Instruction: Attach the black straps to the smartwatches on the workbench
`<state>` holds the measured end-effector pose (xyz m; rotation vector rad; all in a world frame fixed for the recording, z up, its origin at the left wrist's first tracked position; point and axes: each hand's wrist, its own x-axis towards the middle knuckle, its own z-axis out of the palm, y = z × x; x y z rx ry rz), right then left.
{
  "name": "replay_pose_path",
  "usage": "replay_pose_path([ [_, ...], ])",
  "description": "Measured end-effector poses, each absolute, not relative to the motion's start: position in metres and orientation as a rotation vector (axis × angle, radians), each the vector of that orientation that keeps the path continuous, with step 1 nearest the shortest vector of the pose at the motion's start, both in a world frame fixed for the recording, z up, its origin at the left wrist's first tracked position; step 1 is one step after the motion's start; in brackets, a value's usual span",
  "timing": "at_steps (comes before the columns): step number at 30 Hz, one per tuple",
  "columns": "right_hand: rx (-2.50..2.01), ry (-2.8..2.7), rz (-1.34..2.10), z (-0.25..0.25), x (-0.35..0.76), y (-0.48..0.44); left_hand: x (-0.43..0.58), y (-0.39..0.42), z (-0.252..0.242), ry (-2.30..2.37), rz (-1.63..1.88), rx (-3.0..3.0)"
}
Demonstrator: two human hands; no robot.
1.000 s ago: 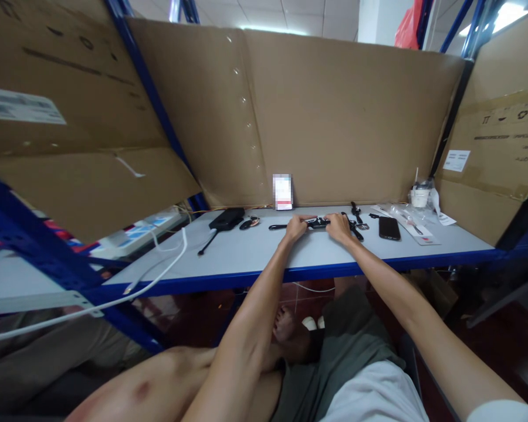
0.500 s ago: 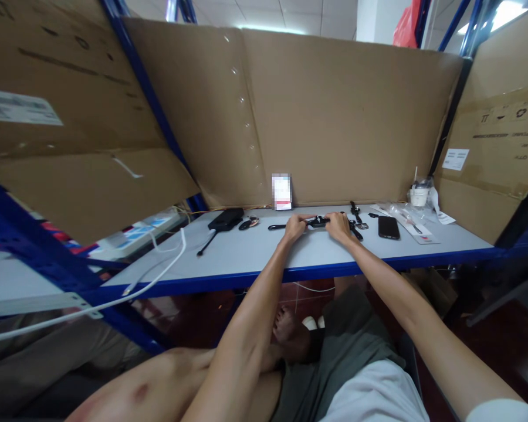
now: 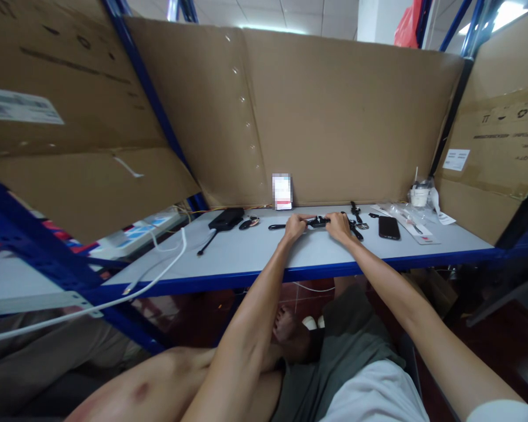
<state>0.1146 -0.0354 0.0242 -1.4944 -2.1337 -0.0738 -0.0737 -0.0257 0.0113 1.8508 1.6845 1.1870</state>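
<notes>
Tool sits approx. mid of counter, back from front edge; L hand & R hand grip it either side, prob. to steady it; phone nr R end, prob. out of way.

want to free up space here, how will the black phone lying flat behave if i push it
The phone would probably slide rather than roll or tip, since it lies flat on the table. It is likely stiff, being a slim slab. Its smooth-looking dark face might feel slippery.
</notes>
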Motion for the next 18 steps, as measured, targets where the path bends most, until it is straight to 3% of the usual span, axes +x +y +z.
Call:
replay_pose_path([
  [18,-1.527,-2.152,-0.09,0.0263,0.1149,-0.0378,-0.0716,-0.031,0.0144,1.656,1.214,1.828],
])
